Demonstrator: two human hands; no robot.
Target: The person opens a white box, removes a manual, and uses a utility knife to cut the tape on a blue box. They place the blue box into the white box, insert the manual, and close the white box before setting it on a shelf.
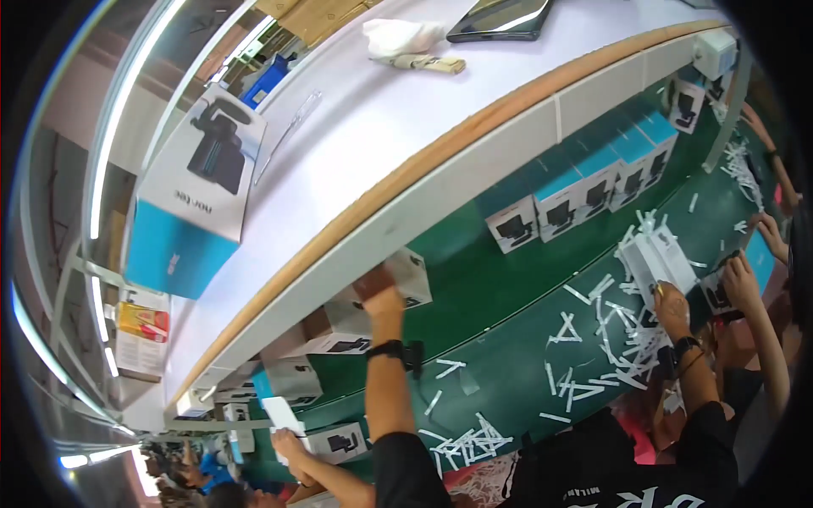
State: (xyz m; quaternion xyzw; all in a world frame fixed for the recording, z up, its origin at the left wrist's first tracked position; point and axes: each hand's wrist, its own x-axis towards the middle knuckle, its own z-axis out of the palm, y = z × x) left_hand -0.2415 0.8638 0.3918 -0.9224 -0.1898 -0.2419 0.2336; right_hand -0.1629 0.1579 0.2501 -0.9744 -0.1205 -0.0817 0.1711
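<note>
The left hand (378, 292) reached up under the white shelf (474, 182) and closed on a small white carton (411, 277) standing on the green table (500, 279). The right hand (673, 306) gripped an opened white box (660, 258) among scattered white paper strips (593, 330). Another person's hands (745, 279) worked just beside it.

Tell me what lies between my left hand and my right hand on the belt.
Head view: only green belt with scattered white paper strips between left hand and right hand.
</note>
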